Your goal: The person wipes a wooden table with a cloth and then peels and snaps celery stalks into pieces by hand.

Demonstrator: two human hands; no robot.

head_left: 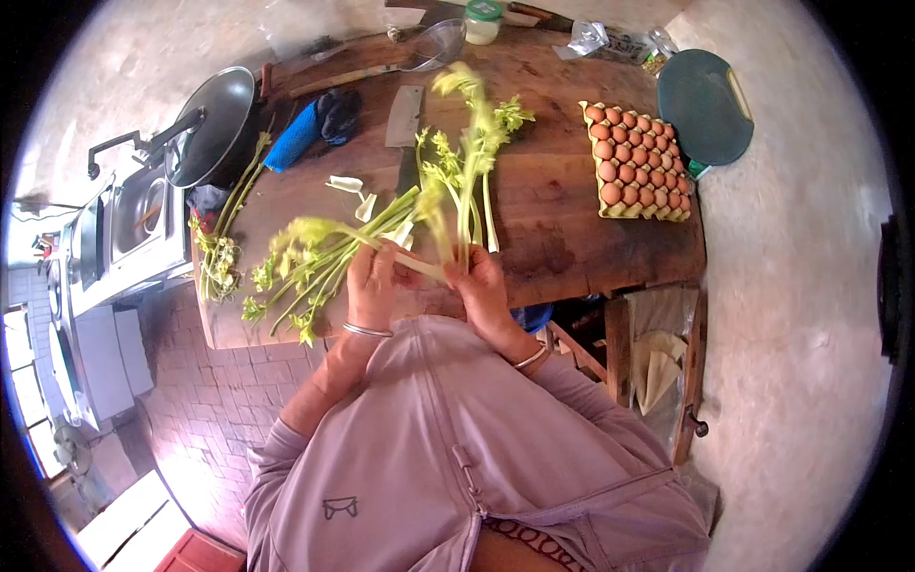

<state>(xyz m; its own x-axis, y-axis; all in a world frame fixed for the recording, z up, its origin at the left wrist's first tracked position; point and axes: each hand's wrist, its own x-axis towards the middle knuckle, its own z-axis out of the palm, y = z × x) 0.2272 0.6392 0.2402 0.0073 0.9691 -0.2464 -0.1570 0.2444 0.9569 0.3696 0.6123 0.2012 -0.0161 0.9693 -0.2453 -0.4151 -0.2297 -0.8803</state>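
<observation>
Close to my body, at the table's near edge, both hands work on celery. My left hand (375, 281) is closed around a celery stalk (419, 266) that spans the gap to my right hand (479, 291). Fingers of the right hand are pinched on celery too, and a leafy piece above them is smeared by motion. A bunch of celery stalks (329, 262) lies just beyond and left of my left hand. More leafy celery (465, 176) lies beyond my right hand. A cleaver (405, 116) rests flat farther back, near some pale cut-off pieces (365, 207).
On the wooden table (553, 219), a tray of eggs (640, 157) sits right, beside a green round board (703, 107). A dark wok (212, 124), blue object (294, 145) and trimmings (221, 267) are left. A strainer (438, 48) and green-lidded jar (484, 21) stand behind.
</observation>
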